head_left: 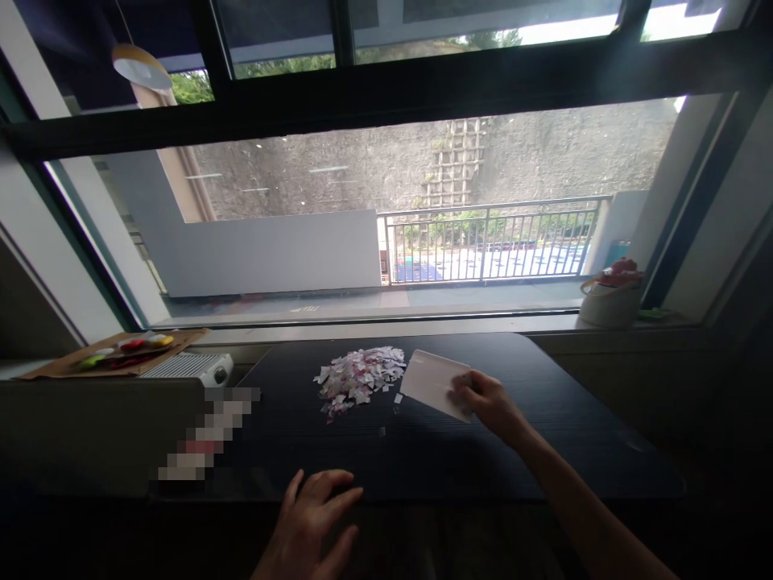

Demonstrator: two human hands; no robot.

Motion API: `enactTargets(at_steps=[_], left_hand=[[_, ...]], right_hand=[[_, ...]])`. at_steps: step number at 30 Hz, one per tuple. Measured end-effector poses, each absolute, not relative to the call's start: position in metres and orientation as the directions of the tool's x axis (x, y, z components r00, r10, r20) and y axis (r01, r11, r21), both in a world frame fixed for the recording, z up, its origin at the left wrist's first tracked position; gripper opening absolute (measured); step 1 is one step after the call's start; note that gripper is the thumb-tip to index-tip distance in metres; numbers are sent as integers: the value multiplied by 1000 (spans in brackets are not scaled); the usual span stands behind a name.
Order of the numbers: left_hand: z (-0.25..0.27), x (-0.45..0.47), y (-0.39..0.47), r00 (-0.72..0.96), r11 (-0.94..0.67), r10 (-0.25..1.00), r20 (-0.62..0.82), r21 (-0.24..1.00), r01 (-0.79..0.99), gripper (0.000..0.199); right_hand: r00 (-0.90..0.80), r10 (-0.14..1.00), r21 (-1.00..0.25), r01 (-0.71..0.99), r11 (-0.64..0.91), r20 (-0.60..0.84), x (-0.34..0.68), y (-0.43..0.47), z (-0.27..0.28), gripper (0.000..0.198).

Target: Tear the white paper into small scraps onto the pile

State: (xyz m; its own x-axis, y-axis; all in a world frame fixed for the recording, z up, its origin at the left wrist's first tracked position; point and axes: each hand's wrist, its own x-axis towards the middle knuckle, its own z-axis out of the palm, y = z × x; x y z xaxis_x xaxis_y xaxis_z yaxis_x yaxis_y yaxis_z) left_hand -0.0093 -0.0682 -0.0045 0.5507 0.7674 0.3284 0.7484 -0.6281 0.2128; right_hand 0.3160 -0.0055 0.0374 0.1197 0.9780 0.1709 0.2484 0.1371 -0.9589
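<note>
A dark table (435, 471) stands below a wide window (386, 90), and a heap of paper scraps (362, 373) lies on it toward the window side. The right hand (486, 400) pinches a white card (430, 385) over the table, its left edge just beside the scraps. The left hand (314, 515), fingers loosely spread, is at the near edge; whether it touches I cannot tell.

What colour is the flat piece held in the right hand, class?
The flat piece is whitish; it shows in the head view.
</note>
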Motion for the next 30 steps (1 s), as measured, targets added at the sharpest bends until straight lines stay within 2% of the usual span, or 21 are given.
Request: enactTargets(at_steps=[3, 7, 15, 21, 30], left_hand=[[-8, -9, -69, 522, -614, 773, 361, 222, 757, 34], [-9, -8, -68, 528, -617, 777, 343, 249, 747, 35], [-5, -6, -69, 482, -540, 841, 245, 335, 772, 35], [11, 4, -73, 412, -436, 899, 152, 410, 801, 36], [20, 5, -76, 401, -374, 916, 32, 437, 818, 39]], right_hand=[[102, 983, -920, 377, 103, 152, 315, -5, 41, 22], [170, 975, -843, 538, 27, 140, 318, -10, 50, 18], [263, 943, -765, 644, -14, 204, 313, 0, 61, 13], [285, 938, -782, 623, -22, 200, 343, -27, 63, 15], [289, 951, -895, 445, -27, 115, 363, -26, 37, 13]])
